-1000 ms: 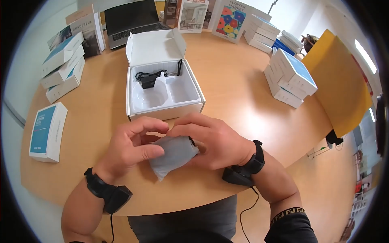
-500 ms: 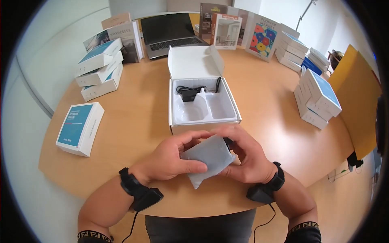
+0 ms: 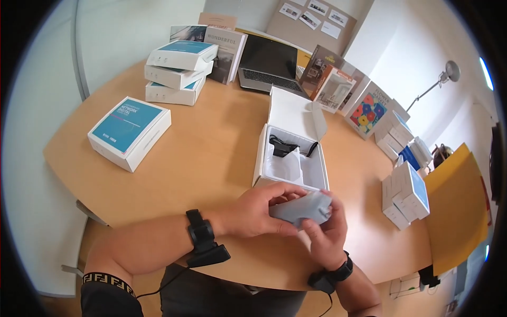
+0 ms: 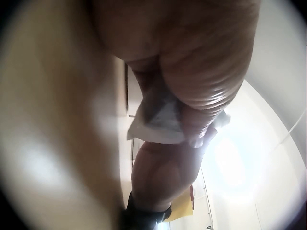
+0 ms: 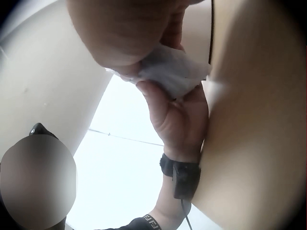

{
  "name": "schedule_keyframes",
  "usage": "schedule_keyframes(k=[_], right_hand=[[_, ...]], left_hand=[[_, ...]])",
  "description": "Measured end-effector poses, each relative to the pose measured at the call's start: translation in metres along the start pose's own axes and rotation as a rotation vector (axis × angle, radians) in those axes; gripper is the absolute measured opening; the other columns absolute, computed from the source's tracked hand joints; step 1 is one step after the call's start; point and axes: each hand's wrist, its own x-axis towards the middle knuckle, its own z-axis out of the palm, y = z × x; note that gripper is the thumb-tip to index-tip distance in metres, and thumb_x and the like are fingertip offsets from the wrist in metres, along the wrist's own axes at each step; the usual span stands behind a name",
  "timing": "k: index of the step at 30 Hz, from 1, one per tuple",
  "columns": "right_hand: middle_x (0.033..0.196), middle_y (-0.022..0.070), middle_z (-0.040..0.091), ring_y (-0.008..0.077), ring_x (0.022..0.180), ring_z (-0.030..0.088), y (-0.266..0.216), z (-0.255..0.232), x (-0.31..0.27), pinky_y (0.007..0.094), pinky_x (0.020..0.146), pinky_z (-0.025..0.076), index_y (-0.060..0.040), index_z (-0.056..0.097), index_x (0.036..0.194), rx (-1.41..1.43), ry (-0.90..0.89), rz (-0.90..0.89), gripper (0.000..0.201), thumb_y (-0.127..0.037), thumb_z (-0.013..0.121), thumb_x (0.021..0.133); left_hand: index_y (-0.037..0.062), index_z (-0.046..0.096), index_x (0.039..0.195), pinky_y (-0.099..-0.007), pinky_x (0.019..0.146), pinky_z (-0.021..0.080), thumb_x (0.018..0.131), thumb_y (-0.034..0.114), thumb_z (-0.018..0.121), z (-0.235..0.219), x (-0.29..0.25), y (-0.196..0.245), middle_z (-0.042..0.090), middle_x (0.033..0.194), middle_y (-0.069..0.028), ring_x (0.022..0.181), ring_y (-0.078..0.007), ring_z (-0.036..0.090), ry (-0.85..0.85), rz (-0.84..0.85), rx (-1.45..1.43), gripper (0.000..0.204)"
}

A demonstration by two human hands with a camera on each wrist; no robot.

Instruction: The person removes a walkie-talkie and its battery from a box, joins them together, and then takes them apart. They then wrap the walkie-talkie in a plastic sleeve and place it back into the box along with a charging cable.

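Observation:
Both hands hold a small grey-white soft pouch [image 3: 298,208] close over the table, in front of an open white box [image 3: 257,171]. My left hand [image 3: 248,210] grips the pouch's left part, thumb along its near side and fingers behind. My right hand [image 3: 331,238] pinches the crumpled right end, with its thumb on the near face. The pouch's contents are hidden. In the left wrist view, one loose corner of the pouch [image 4: 160,124] hangs below the fingers. Inside the box, a moulded white tray [image 3: 280,168] has two hollows, and a black adapter with cable [image 3: 284,150] lies at its back.
A blue-and-white box [image 3: 129,127] lies at left, before a stack of similar boxes [image 3: 177,79]. Behind the open box stand a laptop [image 3: 269,61] and several upright books [image 3: 332,90]. More stacked boxes [image 3: 404,195] stand at right, beside a yellow panel [image 3: 459,206].
The head view has swung left and tilted. The pouch has turned in the hands, and the dark bit at its right end no longer shows. The right thumb has come onto its near face.

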Motion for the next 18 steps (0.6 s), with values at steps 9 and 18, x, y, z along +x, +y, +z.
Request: schedule_keyframes(k=[9,18], right_hand=[[0.112,0.0059,0.063,0.0114,0.101,0.059,-0.011,-0.04,0.074,0.0273,0.089,0.048,0.0005,0.049,0.134,-0.082,0.385,-0.106,0.039,-0.011,0.063,0.099],[0.1,0.0037,0.066,0.0093,0.09,0.057,0.029,-0.04,0.105,0.0256,0.081,0.047,0.0003,0.061,0.128,-0.478,0.31,0.115,0.041,-0.03,0.062,0.1]], left_hand=[[0.0034,0.071,0.102,-0.0245,0.075,0.051,0.086,0.009,0.077,-0.01,-0.002,0.005,0.063,0.097,-0.0035,0.078,-0.0093,0.059,0.54,-0.009,0.294,0.018],[0.0087,0.073,0.108,-0.0336,0.101,0.045,0.079,0.022,0.085,-0.024,0.004,-0.007,0.049,0.132,-0.0091,0.123,-0.0223,0.051,0.546,-0.165,0.478,0.034]])
